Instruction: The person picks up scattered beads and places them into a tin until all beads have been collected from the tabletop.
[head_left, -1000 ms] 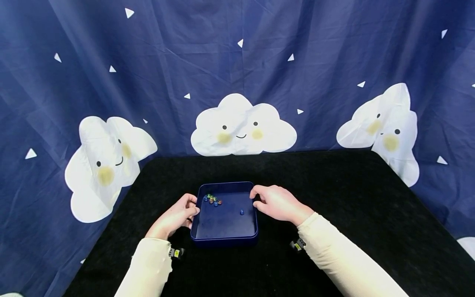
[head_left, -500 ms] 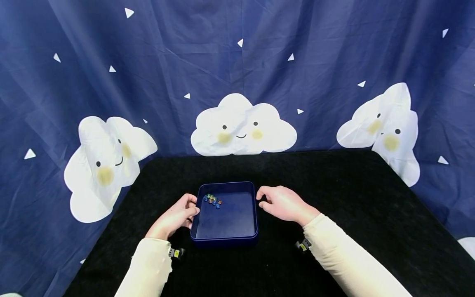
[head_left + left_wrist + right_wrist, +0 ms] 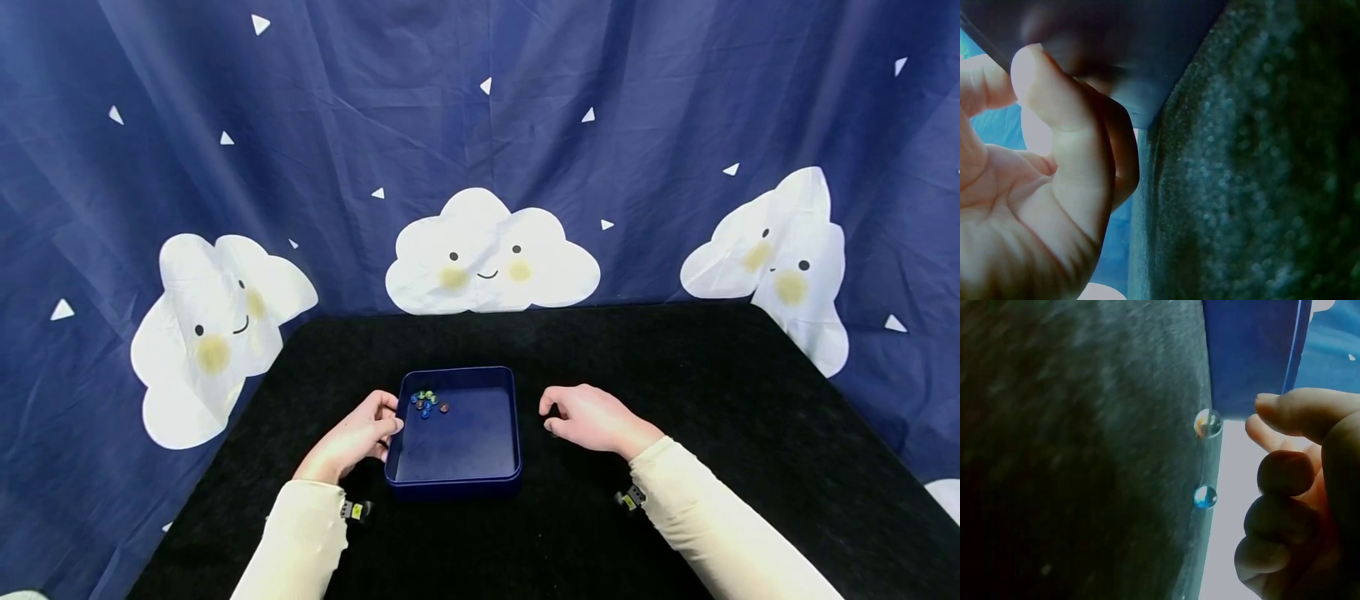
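A square navy blue tray (image 3: 457, 487) sits on the black cloth. Several small glass marbles (image 3: 426, 402), blue, green and brownish, lie scattered in its back left corner. My left hand (image 3: 360, 437) holds the tray's left side, thumb at the rim; the left wrist view shows that thumb (image 3: 1054, 94) overlapping the tray's wall (image 3: 1166, 44). Right of the tray is my right hand (image 3: 592, 417), fingers curled, thumb and forefinger apart with nothing between them. Near it in the right wrist view, a clear marble with orange (image 3: 1208, 424) and a blue marble (image 3: 1205, 497) rest on the cloth.
Black cloth (image 3: 712, 417) covers the table around the tray. A dark blue curtain (image 3: 480, 100) with white clouds hangs behind the table and at both sides. Small black cameras (image 3: 357, 511) sit on the wrists.
My right hand has moved right, from the tray's right rim to the cloth beside it. A blue marble has rolled leftward across the tray into the cluster. My left hand stays put.
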`<state>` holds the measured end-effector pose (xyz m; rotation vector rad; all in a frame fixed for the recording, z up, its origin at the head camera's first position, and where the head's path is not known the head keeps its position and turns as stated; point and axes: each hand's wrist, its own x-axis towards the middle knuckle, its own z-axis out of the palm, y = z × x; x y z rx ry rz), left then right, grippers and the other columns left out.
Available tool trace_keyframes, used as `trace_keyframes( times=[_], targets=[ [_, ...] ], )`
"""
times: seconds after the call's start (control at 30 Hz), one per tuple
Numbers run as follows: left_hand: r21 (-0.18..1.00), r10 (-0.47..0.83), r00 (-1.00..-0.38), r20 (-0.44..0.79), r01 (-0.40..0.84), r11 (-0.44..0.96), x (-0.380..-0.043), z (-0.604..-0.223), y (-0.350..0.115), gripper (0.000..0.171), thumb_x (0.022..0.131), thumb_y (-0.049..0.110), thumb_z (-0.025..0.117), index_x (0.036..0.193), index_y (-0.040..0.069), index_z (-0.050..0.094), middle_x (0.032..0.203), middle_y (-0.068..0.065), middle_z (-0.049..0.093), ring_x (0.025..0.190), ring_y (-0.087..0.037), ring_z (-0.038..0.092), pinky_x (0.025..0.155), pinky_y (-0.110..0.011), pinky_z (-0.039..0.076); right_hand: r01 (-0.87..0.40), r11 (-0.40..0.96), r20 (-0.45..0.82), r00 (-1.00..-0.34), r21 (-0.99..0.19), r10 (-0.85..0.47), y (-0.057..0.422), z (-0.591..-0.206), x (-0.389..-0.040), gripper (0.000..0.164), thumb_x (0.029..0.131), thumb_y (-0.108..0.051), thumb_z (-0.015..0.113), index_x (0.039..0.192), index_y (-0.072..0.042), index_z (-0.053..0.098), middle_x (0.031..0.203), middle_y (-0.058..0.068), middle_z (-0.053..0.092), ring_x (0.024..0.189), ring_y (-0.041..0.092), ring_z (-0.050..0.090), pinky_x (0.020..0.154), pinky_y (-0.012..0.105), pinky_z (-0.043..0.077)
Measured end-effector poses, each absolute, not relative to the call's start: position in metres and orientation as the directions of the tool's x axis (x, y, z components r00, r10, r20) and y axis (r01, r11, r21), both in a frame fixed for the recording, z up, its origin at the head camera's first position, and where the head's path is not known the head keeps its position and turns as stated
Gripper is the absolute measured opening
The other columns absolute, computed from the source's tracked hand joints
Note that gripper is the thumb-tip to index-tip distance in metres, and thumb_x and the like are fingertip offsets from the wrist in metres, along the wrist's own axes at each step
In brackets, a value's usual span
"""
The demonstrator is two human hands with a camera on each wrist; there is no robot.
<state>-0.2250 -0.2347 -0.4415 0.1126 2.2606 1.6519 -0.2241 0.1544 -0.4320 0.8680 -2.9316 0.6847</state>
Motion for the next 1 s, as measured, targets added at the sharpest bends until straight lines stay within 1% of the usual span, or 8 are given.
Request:
trace_keyframes(
  times=[0.2, 0.3, 0.43, 0.67, 1.0],
  targets=[
    [0.935, 0.246, -0.942, -0.229, -0.143, 0.323, -0.2247, -0.439, -0.2346, 0.036, 0.094, 0.003, 0.055, 0.125, -0.002, 0.037, 0.095, -0.013, 0.05, 0.069, -0.022, 0.056, 0.055, -0.035, 0.052, -0.527, 0.756, 0.076, -0.836, -0.389, -0.544, 0.1595, -0.4374, -0.2259, 0.017, 0.084, -0.021, 0.074, 0.099, -0.024, 0.066, 0.064, -0.014, 0.047, 0.059, 0.005, 0.047, 0.061, 0.03, 0.044],
    [0.933, 0.24, -0.942, -0.235, -0.15, 0.326, -0.2246, -0.4387, -0.2346, 0.036, 0.094, 0.003, 0.055, 0.125, -0.002, 0.038, 0.094, -0.012, 0.05, 0.069, -0.022, 0.055, 0.055, -0.035, 0.052, -0.506, 0.773, 0.021, -0.841, -0.383, -0.54, 0.1604, -0.4394, -0.2262, 0.017, 0.085, -0.021, 0.075, 0.099, -0.025, 0.066, 0.065, -0.014, 0.049, 0.061, 0.005, 0.049, 0.064, 0.03, 0.045],
    [0.932, 0.241, -0.941, -0.238, -0.151, 0.331, -0.2251, -0.4387, -0.2346, 0.035, 0.094, 0.003, 0.055, 0.125, -0.002, 0.038, 0.095, -0.014, 0.05, 0.07, -0.023, 0.055, 0.056, -0.036, 0.053, -0.488, 0.786, -0.021, -0.845, -0.38, -0.534, 0.1604, -0.4411, -0.2263, 0.017, 0.086, -0.02, 0.075, 0.099, -0.025, 0.066, 0.066, -0.014, 0.05, 0.062, 0.006, 0.049, 0.066, 0.031, 0.046],
    [0.934, 0.252, -0.939, -0.236, -0.148, 0.324, -0.2258, -0.4376, -0.2344, 0.036, 0.094, 0.003, 0.055, 0.125, -0.001, 0.038, 0.096, -0.015, 0.051, 0.07, -0.024, 0.056, 0.056, -0.036, 0.053, -0.487, 0.786, -0.021, -0.845, -0.382, -0.534, 0.1616, -0.4428, -0.2267, 0.018, 0.085, -0.018, 0.075, 0.098, -0.025, 0.065, 0.066, -0.013, 0.05, 0.059, 0.007, 0.048, 0.062, 0.03, 0.045],
    [0.935, 0.252, -0.939, -0.234, -0.147, 0.322, -0.2263, -0.4392, -0.2352, 0.037, 0.094, 0.003, 0.055, 0.126, -0.001, 0.037, 0.095, -0.013, 0.051, 0.07, -0.024, 0.056, 0.056, -0.036, 0.053, -0.496, 0.783, 0.0, -0.845, -0.376, -0.535, 0.1621, -0.4417, -0.226, 0.017, 0.086, -0.015, 0.075, 0.094, -0.025, 0.064, 0.066, -0.013, 0.049, 0.06, 0.007, 0.048, 0.062, 0.03, 0.044]
  ],
)
